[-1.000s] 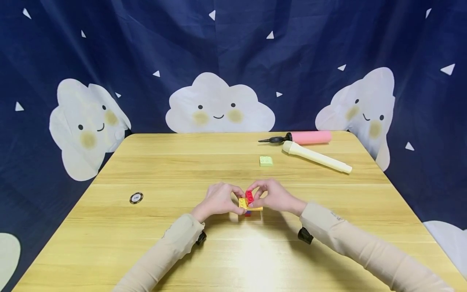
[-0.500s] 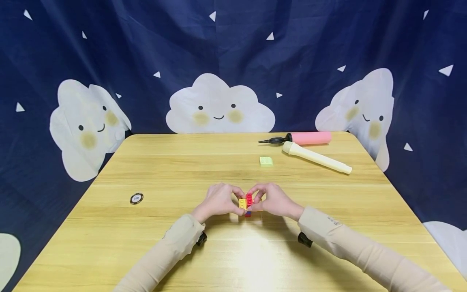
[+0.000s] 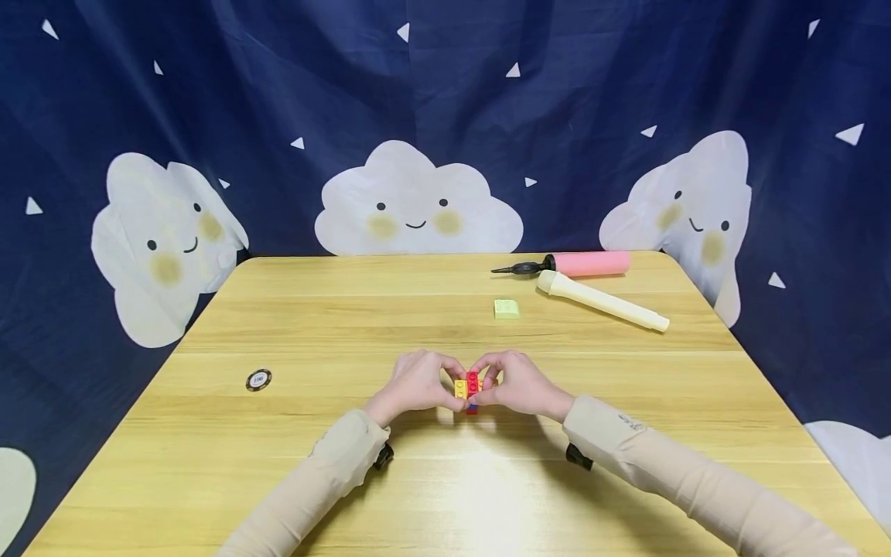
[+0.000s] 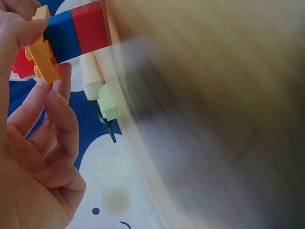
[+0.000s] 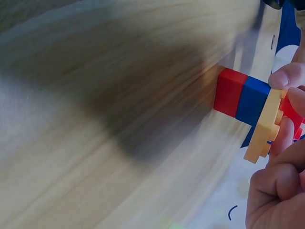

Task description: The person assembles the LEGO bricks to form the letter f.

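Observation:
A small toy-brick stack stands upright on the table in front of me. At its base is a red brick (image 5: 230, 92), with a blue brick (image 4: 66, 36) above it. Across the blue one lies a flat yellow brick (image 3: 460, 389), which juts out to both sides. My left hand (image 3: 420, 381) pinches this yellow brick at its left end between thumb and fingers. On top sits a second red brick (image 3: 472, 383), pinched by my right hand (image 3: 524, 384) from the right. Fingers partly hide where the upper red brick meets the yellow one.
Beyond the hands lies a pale green brick (image 3: 506, 309). Farther back are a cream microphone-shaped stick (image 3: 604, 301) and a pink hand pump (image 3: 592, 264) with a black nozzle. A round chip (image 3: 258, 380) lies to the left on the wooden table (image 3: 334, 309).
The upper red brick has gone from tilted to upright and moved slightly down onto the yellow brick, along with my right hand. My left hand has kept its hold.

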A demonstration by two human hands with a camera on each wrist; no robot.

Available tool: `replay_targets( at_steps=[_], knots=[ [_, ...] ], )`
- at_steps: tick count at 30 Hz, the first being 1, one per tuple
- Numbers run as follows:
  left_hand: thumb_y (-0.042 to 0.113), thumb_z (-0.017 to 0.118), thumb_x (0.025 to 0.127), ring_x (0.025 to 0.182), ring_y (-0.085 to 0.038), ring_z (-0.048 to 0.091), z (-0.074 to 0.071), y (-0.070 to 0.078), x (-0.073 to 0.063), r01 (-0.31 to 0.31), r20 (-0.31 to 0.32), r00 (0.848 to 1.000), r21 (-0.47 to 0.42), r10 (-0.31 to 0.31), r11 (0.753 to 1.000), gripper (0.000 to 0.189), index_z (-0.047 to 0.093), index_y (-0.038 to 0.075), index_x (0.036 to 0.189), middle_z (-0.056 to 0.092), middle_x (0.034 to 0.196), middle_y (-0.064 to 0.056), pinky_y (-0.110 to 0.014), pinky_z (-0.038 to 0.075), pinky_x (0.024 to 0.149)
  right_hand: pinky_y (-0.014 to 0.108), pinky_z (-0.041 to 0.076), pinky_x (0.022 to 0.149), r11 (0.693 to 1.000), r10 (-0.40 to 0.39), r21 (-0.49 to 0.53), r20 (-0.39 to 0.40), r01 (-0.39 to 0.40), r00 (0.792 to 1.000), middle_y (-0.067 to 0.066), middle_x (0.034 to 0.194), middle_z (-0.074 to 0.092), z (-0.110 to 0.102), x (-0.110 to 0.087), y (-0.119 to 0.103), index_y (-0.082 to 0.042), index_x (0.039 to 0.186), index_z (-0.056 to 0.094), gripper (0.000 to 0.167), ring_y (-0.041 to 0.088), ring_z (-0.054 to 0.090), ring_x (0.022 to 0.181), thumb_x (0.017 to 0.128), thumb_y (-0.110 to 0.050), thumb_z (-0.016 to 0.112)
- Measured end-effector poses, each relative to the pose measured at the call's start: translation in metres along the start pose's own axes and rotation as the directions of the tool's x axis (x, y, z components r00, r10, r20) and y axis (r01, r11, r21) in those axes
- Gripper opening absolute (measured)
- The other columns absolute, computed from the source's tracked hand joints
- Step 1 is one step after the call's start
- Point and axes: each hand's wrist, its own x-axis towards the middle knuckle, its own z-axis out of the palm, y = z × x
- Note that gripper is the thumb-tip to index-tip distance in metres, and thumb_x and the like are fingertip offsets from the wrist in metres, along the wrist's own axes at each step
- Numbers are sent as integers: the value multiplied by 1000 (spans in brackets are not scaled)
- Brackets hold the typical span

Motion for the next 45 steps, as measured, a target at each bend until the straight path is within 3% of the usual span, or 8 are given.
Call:
replay_targets(
  at_steps=[5,18,32,45],
  knots=[
    [43,79,60,55,-4,39,-1,0,0,2,3,1000,-1,-2,1000,31,72,31,88,68,82,22,-25,36,57,28,41,65,999,-14,-39,17,15,1000,-4,70,61,-1,3,-1,-7,100,68,32,13,54,68,72,-16,81],
    [42,80,62,54,-4,39,-3,0,0,14,17,1000,-7,-14,1000,30,72,30,88,68,80,21,-26,36,59,21,42,49,998,-53,-40,69,56,996,-1,63,62,-3,9,-1,-2,98,68,31,7,51,53,72,-13,79],
    [44,80,62,55,-4,42,-2,0,3,14,24,1000,-4,-13,1000,31,73,32,89,68,83,22,-27,37,62,20,40,47,999,-28,-38,55,30,998,-4,59,60,-4,7,0,-2,100,68,33,6,51,50,73,-15,79],
    [41,81,61,59,-5,45,-2,0,3,28,32,999,-21,-27,999,33,73,29,90,69,81,20,-28,37,65,17,35,43,992,-64,-105,47,69,997,-7,53,54,0,6,-3,0,101,67,32,3,44,45,74,-13,79]
  ],
)
